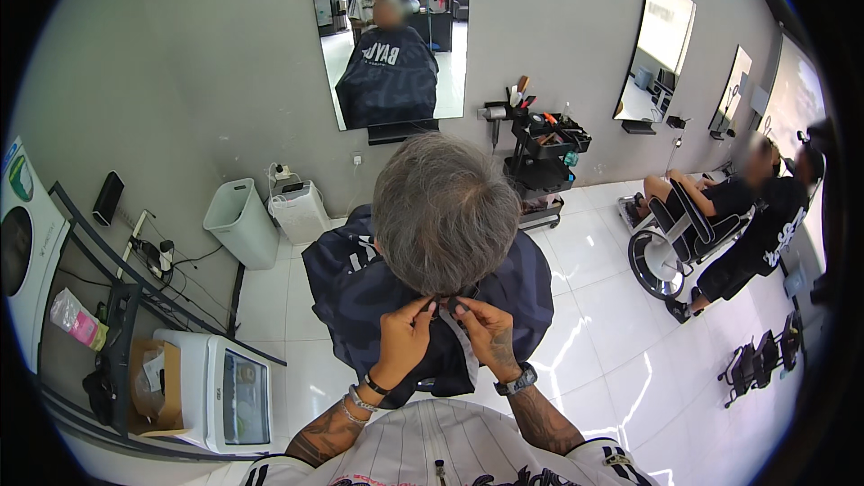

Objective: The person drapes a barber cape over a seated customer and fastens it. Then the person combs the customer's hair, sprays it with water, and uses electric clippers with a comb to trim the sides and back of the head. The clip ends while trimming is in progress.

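Seated before me with their back to me is a person with short grey hair [445, 216], wearing a dark barber's cape [344, 290]. Behind the neck, my left hand [407, 334] pinches one end of the cape's neckband between thumb and fingers. My right hand [487, 331] pinches the other end just beside it, close below the hairline. The two hands almost meet. Whether the band's ends are joined cannot be told. A pale strip runs down the cape's back edge beneath my right hand. A wall mirror [449, 81] shows the caped person from the front.
A black tool trolley [543, 175] with a hair dryer [495, 113] stands ahead right. Ahead left are a pale bin [251, 236] and a white appliance [300, 212]. Shelving and cables are at left. At far right, a co-worker [756, 236] stands behind an occupied barber chair [665, 250].
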Tool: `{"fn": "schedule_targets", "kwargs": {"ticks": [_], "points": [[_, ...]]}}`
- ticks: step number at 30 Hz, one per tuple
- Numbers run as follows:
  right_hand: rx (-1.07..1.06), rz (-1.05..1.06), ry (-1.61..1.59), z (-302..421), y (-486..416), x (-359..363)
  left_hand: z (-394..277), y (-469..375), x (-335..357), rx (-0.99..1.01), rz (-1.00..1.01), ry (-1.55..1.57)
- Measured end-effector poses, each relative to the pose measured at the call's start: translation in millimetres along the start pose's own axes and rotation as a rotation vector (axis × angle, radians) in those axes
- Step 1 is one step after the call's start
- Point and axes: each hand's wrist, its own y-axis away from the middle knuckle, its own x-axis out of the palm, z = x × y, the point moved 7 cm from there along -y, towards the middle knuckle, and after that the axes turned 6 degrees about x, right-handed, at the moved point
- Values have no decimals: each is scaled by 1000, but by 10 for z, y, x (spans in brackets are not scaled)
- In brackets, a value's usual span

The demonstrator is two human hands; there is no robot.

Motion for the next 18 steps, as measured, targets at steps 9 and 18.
{"fn": "schedule_targets", "kwargs": {"ticks": [9,18], "points": [[62,43,50,-29,-81,26,150,22,28,-117,22,75],[34,-94,86,-80,44,-102,16,-19,102,-27,6,26]]}}
